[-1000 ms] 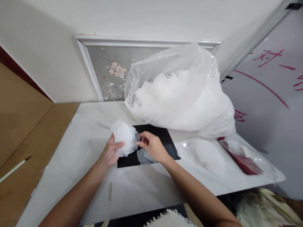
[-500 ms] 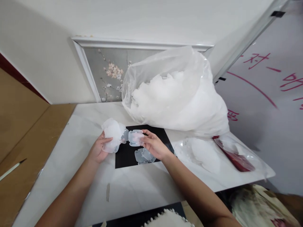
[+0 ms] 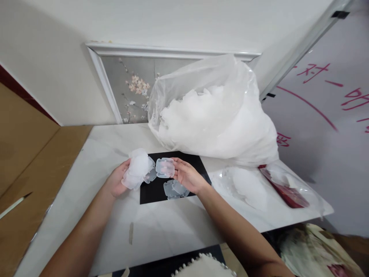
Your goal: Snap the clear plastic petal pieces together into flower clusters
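My left hand [image 3: 117, 181] grips a bunch of thin translucent white plastic pieces [image 3: 137, 168] above the white table [image 3: 161, 231]. Just to its right, my right hand [image 3: 187, 177] pinches one single translucent piece [image 3: 165, 167] by its edge and holds it flat over a black mat [image 3: 152, 190]. A few more of the same pieces [image 3: 173, 189] lie on the mat under my right hand.
A large clear bag [image 3: 213, 111] full of white pieces stands at the back of the table. A flatter clear bag [image 3: 248, 186] and a red packet [image 3: 288, 190] lie at the right. A whiteboard [image 3: 331, 134] with red writing stands right; a pencil [image 3: 14, 206] lies far left.
My right hand pulled one piece off the bunch and moved it right, apart from the bunch. My left hand with the bunch shifted a little to the left.
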Tool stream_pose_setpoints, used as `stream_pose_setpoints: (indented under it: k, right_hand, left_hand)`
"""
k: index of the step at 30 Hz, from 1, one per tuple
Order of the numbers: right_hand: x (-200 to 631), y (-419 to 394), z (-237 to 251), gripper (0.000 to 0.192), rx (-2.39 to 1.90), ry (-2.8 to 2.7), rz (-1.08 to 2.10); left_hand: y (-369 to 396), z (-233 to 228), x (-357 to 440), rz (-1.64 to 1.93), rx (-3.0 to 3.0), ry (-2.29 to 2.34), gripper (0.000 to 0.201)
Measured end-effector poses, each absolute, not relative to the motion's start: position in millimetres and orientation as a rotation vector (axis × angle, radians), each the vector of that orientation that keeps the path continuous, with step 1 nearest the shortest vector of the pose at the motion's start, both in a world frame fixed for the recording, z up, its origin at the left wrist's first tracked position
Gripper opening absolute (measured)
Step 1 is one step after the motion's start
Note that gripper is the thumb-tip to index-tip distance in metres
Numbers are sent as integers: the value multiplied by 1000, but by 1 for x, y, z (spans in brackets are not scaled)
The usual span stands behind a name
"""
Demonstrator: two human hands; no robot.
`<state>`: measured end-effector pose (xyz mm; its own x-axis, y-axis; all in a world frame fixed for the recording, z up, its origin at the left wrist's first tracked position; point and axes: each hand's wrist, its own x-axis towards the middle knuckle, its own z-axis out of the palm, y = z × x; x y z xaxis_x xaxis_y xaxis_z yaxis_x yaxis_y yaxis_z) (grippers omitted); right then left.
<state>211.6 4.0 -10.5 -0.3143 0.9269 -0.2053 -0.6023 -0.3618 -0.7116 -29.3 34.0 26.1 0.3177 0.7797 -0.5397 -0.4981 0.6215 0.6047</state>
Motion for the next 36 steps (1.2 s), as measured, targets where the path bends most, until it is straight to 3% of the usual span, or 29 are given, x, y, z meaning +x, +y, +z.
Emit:
stream_pose_setpoints:
  k: [24,27,31,36]
  right_hand:
    - [214,3,-8,37,-845,-764,1799]
    - [217,2,-8,28,-1087,-1134,1616]
    - [215,0,-8,10,-1326,-1663,1031]
    - [199,-3,-5,29,-1205,-1740,702]
  left_hand:
    - [27,31,-27,942,323,899,42]
    - [26,32,-24,927,300,903,42]
    - [22,30,-18,863,344,874,43]
    - [9,22,-6,782,487,779,46]
